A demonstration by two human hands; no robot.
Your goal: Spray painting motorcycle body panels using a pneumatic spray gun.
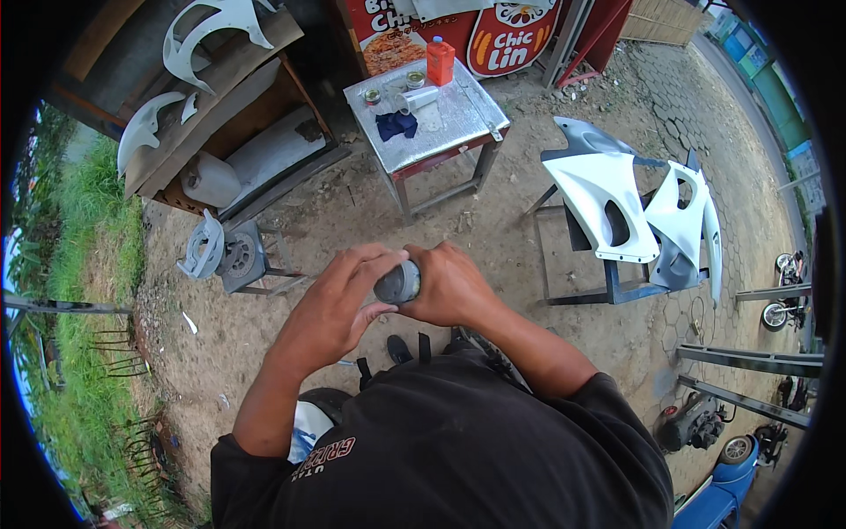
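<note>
In front of my chest I hold a small round grey can [398,282], its flat round end facing up toward me. My right hand [448,280] is wrapped around the can's right side. Curved over its left side is my left hand [339,291], with the fingers along the far edge and the thumb at the near edge. The can's contents and underside cannot be seen.
Ahead stands a metal-topped table [476,115] with an orange bottle [440,62], a white cup [416,100], small jars and a dark cloth [397,124]. White fairing panels [608,198] lie on a right-hand stand. A stool [242,256] and wooden shelf [238,66] are left.
</note>
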